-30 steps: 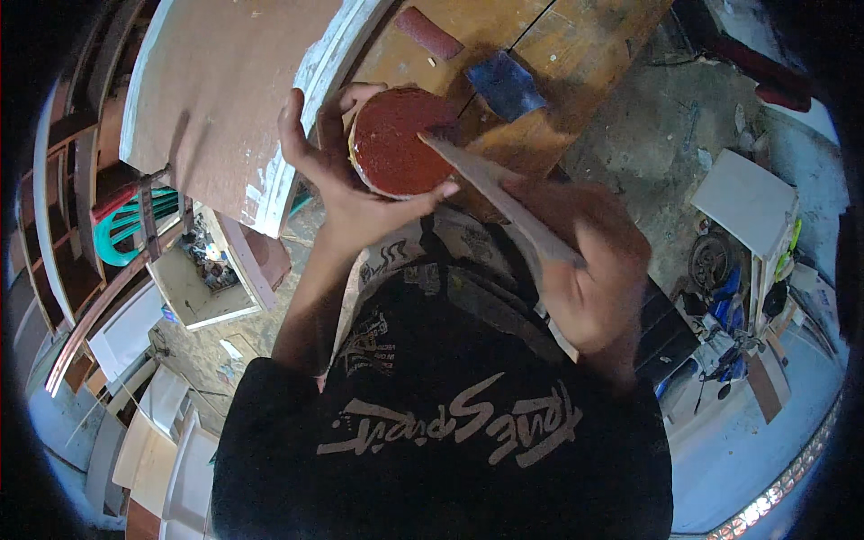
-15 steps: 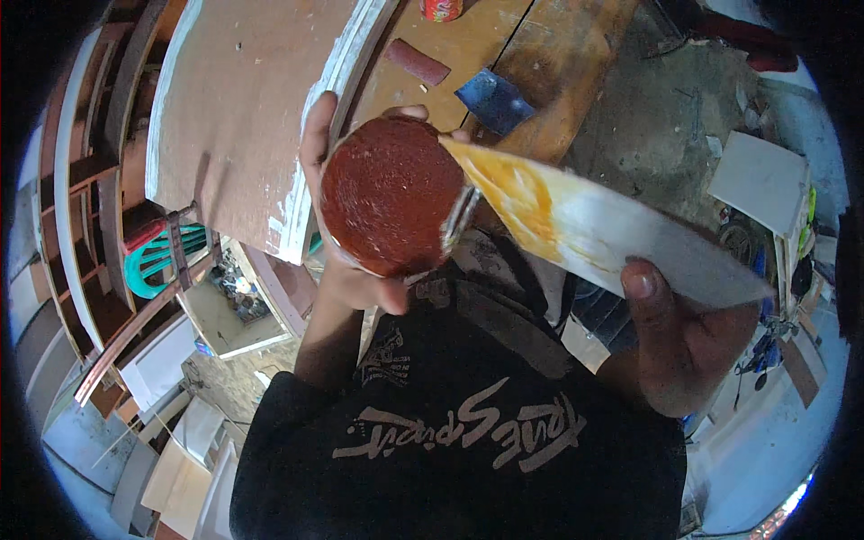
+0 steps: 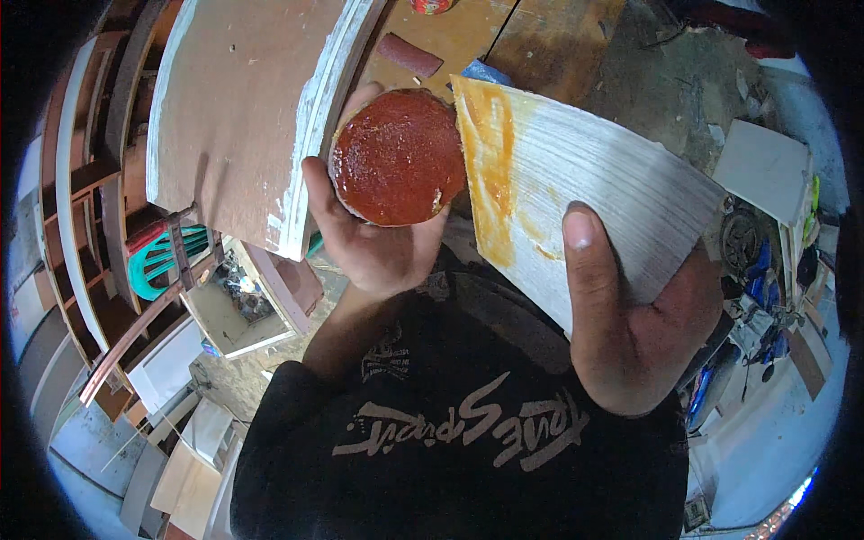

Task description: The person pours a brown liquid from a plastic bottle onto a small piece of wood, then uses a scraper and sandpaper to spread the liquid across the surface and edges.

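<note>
My left hand (image 3: 373, 243) cups a round tin (image 3: 398, 155) filled with thick red-brown paste, held up close below my face. My right hand (image 3: 630, 315) grips a flat pale wooden board (image 3: 594, 189), thumb on its face. The board's far end is smeared orange with the paste and touches the right rim of the tin. My black printed shirt (image 3: 450, 432) fills the lower middle of the view.
A large brown curved panel with a white-painted edge (image 3: 243, 117) stands at the left, just beside the tin. A wooden workbench (image 3: 504, 36) behind holds a dark red block (image 3: 409, 56) and a blue object. Shelving, a teal plastic chair (image 3: 166, 261) and scrap boards lie lower left; clutter at the right.
Both hands have risen closer to the camera. The board turned from edge-on to face-up, showing its orange smear, and its end now rests at the tin's rim.
</note>
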A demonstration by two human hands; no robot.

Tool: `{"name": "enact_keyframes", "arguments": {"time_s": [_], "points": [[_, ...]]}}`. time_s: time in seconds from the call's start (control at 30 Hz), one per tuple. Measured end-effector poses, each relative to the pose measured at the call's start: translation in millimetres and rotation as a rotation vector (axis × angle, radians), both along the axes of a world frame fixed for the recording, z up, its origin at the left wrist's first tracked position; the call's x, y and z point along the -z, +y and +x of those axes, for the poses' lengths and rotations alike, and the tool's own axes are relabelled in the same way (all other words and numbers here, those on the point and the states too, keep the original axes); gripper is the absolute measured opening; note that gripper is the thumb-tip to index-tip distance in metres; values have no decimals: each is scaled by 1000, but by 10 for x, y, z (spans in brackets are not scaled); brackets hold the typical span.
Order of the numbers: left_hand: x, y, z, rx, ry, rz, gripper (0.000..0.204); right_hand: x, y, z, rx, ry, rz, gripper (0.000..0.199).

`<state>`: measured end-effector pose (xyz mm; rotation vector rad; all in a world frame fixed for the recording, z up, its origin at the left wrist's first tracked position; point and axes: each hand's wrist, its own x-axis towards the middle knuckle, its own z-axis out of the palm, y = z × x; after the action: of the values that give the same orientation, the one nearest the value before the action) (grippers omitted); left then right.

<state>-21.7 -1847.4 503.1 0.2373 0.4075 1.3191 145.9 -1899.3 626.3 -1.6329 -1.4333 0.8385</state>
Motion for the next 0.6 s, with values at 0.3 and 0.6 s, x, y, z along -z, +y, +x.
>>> {"name": "enact_keyframes", "arguments": {"time_s": [0.3,0.6], "points": [[13,8,119,137,496,256,98,217,123,-160,59,-188,99,24],[134,82,220,158,530,402,92,267,149,-188,-10,-251,281,20]]}}
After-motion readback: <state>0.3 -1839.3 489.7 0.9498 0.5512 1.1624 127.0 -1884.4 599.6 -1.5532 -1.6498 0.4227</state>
